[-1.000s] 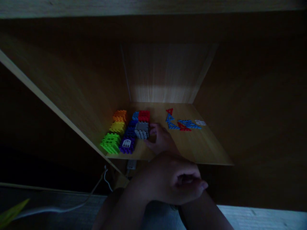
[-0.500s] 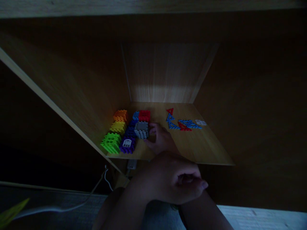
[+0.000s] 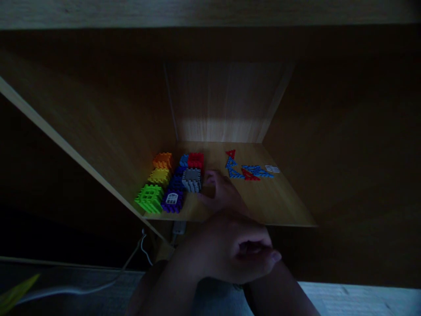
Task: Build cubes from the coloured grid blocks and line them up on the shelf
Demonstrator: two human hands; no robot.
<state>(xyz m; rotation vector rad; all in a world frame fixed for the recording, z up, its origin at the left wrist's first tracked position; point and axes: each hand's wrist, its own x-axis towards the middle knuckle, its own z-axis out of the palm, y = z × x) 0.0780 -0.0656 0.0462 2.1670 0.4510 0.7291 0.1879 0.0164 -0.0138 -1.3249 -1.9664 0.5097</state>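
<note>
My right hand [image 3: 225, 193] reaches over the shelf board, thumb and fingers apart, just right of a stack of grey interlocking plastic tiles [image 3: 192, 180]. A small gap seems to lie between it and the stack; it holds nothing that I can see. Crossed over my right forearm, my left hand [image 3: 243, 252] is curled into a loose fist with nothing visible in it. Around the grey stack stand red tiles [image 3: 196, 160], dark blue tiles [image 3: 177, 181], and a purple stack [image 3: 173, 200] topped by a white window piece.
Along the left wall are orange [image 3: 162, 161], yellow [image 3: 159, 176] and green stacks [image 3: 150, 198]. Flat blue triangles [image 3: 235, 173], red triangles [image 3: 250, 174] and a white lattice piece [image 3: 272, 169] lie to the right. A white cable [image 3: 144, 250] hangs below the shelf.
My right hand has drawn slightly away from the grey stack, its fingers opening off it. My left hand keeps its curled pose. The view has shifted a little.
</note>
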